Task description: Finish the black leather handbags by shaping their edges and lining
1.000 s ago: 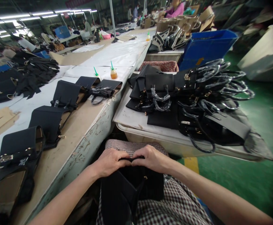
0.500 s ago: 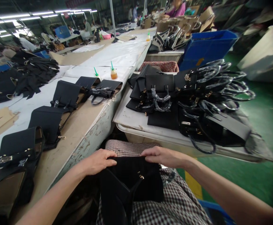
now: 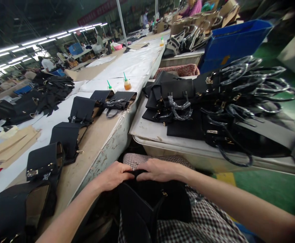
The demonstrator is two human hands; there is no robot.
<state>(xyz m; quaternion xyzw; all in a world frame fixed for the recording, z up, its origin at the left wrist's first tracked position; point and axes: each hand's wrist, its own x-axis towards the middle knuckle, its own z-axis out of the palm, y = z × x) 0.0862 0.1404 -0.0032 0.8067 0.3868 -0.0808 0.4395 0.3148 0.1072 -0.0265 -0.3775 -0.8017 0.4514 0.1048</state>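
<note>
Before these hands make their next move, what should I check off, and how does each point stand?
1. Left hand has a grip on the black piece: ok, at its upper edge.
2. Right hand has one too: ok, close beside the left.
3. Piece supported: ok, on the checked cloth.
4. Amber bottle upright: ok.
5. Inside of the piece tidy: cannot tell, too dark.

2 squeeze btls [image 3: 127,83] w/ green nozzles [image 3: 125,76] on the long tbl [image 3: 112,72] — amber fluid [image 3: 127,87] in one. Blue bin [image 3: 219,50] upper R, grey pole [image 3: 122,22] mid-bg, strip lights [image 3: 34,41] upper L; red banner [image 3: 99,13] near them — prob. lettered, too blurry to read.
</note>
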